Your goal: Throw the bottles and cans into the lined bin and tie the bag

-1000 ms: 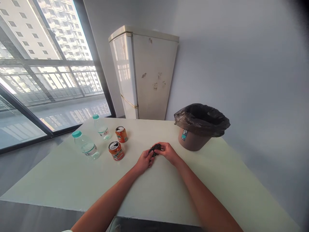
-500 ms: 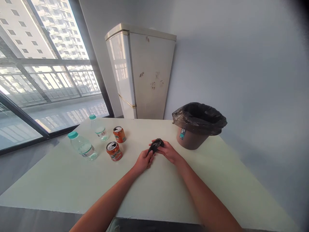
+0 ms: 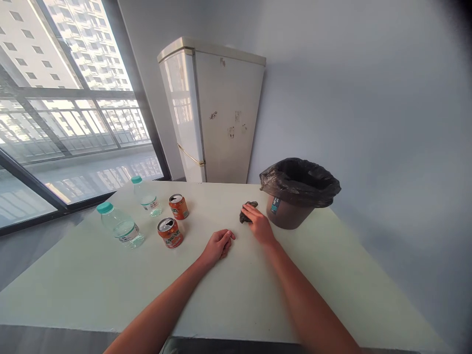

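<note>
My right hand (image 3: 258,223) is closed on a small crumpled black wad (image 3: 248,211), held just above the white table (image 3: 236,295), to the left of the brown bin (image 3: 291,216) lined with a black bag (image 3: 300,181). My left hand (image 3: 218,243) rests on the table with its fingers loosely curled and nothing in it. Two opened orange cans (image 3: 170,232) (image 3: 179,206) stand to the left of my left hand.
Two clear water bottles with teal caps (image 3: 120,227) (image 3: 144,196) stand at the table's left. A cream fridge (image 3: 212,110) is behind the table against the grey wall. A large window (image 3: 62,108) fills the left side.
Both hands held the black wad together near the table's middle. Now my left hand has let go and rests on the table, and my right hand has carried the wad right, toward the bin.
</note>
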Tool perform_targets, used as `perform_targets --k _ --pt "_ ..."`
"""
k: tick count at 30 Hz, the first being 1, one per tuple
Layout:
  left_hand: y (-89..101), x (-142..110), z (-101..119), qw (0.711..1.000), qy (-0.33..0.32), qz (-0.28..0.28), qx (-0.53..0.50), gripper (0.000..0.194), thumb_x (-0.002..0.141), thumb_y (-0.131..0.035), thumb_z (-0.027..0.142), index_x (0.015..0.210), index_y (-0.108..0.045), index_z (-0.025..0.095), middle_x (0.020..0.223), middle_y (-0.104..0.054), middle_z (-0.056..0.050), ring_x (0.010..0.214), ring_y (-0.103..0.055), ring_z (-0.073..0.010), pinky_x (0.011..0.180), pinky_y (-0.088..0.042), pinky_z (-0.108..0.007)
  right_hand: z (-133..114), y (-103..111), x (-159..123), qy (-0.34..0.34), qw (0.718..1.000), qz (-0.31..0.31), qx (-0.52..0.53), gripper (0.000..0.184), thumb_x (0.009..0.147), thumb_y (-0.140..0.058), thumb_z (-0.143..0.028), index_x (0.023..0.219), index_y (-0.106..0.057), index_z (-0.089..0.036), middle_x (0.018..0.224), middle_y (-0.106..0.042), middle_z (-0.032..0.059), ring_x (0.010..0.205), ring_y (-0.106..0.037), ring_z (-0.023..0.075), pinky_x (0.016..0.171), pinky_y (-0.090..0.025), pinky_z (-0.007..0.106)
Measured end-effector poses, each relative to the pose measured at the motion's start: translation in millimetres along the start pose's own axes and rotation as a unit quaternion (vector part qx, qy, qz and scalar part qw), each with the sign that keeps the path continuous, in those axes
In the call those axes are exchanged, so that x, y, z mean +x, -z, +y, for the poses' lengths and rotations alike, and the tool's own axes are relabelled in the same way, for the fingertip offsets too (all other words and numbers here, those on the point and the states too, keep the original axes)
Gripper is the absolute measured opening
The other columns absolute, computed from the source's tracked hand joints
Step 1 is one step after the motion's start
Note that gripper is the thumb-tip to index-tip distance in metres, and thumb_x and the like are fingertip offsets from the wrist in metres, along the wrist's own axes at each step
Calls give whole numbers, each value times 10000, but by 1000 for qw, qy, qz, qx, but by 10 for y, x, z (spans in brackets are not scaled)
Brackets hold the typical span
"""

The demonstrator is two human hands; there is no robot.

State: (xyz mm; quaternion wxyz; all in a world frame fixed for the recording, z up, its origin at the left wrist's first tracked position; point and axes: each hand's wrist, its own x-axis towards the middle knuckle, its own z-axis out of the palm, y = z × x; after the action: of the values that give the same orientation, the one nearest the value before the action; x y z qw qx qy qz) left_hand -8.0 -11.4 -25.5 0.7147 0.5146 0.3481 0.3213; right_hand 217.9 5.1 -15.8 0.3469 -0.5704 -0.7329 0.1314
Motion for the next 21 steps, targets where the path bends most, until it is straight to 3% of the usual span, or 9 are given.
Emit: perform_targets --k 3,5,8,11,16,21 --pt "-5 0 6 1000 -5 -4 -2 565 834 -682 719 892 -600 164 554 -341 103 413 -210 -47 365 -184 -191 19 -159 30 -20 996 -69 -48 670 801 -419 17 1418 -661 -86 1610 -493 170 1548 -404 270 1294 -329 462" --pt "-5 2 9 1000 -4 -7 -3 560 838 -679 714 893 -601 162 562 -360 99 411 -216 -45 361 -180 -192 -1 -226 27 -13 995 -91 -51 635 842 -470 -42 1458 -620 -60 1629 -457 193 1563 -375 287 1307 -294 462" --pt "-3 6 11 1000 -5 -10 -1 555 844 -676 708 899 -600 161 560 -365 100 411 -217 -47 355 -175 -192 -35 -237 -6 -9 991 -116 -62 627 945 -545 -245 1545 -521 -63 1684 -368 180 1601 -286 308 1327 -217 479" --pt "2 4 17 1000 -3 -12 5 556 848 -668 709 902 -598 160 566 -368 100 417 -220 -46 357 -185 -189 -39 -204 -25 -24 988 -129 -82 619 1037 -455 -378 1576 -476 -73 1706 -329 160 1612 -251 313 1324 -195 511" --pt "7 -1 28 1000 0 -13 10 528 871 -651 688 899 -593 163 570 -344 105 427 -213 -46 368 -196 -183 -92 -228 -20 -66 983 -126 -116 593 1056 -401 -305 1565 -463 -7 1698 -313 224 1603 -258 355 1310 -206 552" --pt "9 18 15 1000 -4 -11 18 556 851 -654 718 884 -580 168 561 -353 106 409 -205 -42 351 -189 -183 -383 -312 -236 -55 979 -144 -134 591 1050 -431 -266 1577 -435 3 1701 -279 247 1609 -240 364 1309 -222 551"
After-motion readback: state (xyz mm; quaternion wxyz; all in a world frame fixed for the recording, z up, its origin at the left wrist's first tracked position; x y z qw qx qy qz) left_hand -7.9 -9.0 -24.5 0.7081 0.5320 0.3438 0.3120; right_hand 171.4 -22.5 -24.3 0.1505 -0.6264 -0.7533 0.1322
